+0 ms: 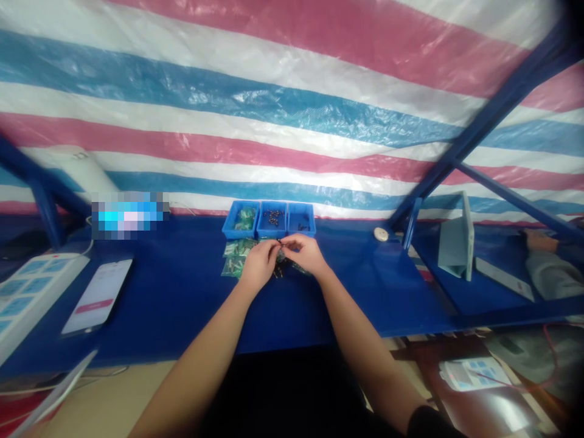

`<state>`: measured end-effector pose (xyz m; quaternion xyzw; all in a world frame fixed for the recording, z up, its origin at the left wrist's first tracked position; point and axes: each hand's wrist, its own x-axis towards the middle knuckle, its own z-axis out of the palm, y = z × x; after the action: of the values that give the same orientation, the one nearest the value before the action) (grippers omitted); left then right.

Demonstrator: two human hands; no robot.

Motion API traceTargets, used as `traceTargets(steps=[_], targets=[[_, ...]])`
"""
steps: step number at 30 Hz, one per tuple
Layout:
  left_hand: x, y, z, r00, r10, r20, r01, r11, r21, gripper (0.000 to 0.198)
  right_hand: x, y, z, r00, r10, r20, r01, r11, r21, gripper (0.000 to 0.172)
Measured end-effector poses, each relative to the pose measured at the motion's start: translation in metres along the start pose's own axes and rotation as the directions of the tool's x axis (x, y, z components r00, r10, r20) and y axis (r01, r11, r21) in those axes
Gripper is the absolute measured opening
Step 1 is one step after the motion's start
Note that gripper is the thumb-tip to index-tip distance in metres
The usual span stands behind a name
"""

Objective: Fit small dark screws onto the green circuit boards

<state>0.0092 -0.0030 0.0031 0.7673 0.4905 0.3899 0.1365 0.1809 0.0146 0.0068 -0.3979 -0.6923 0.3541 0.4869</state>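
Note:
My left hand (260, 263) and my right hand (305, 253) meet fingertip to fingertip above the blue table, just in front of three blue bins. Both are pinched closed around something small and dark that I cannot make out. Under and beside my left hand lie green-tinted plastic bags (233, 266) with small parts in them. The left bin (239, 233) holds a similar bag, the middle bin (272, 233) several tiny brass-and-dark pieces, and the right bin (302, 213) a few small black pieces. Some small loose pieces (278, 272) show below my fingers.
On the left are a phone (98, 298) and a white power strip (41, 292). A round whitish object (380, 234) sits to the right, near a blue metal frame post (412, 225). Beyond it stand a tablet in a case (456, 240) and another person's sleeve (552, 274). Striped sheeting (274, 134) hangs behind.

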Motion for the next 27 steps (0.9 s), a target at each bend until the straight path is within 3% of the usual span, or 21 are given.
traceTargets(steps=[8, 18, 27], targets=[[-0.0015, 0.0001, 0.0034, 0.998, -0.056, -0.007, 0.056, 0.998, 0.001, 0.025, 0.0004, 0.0006, -0.0004, 0.999, -0.047, 0.024, 0.047, 0.999, -0.020, 0.019], [-0.0019, 0.0040, 0.0025, 0.998, -0.048, -0.037, 0.045, 0.996, -0.082, 0.023, 0.0006, -0.0012, -0.0010, 0.998, -0.048, -0.049, 0.047, 0.999, -0.019, 0.018], [-0.0016, 0.0042, 0.0005, 0.999, -0.040, -0.026, 0.040, 0.999, 0.008, 0.022, 0.0004, 0.0018, 0.0004, 0.999, -0.039, -0.011, 0.039, 0.999, 0.002, 0.023]])
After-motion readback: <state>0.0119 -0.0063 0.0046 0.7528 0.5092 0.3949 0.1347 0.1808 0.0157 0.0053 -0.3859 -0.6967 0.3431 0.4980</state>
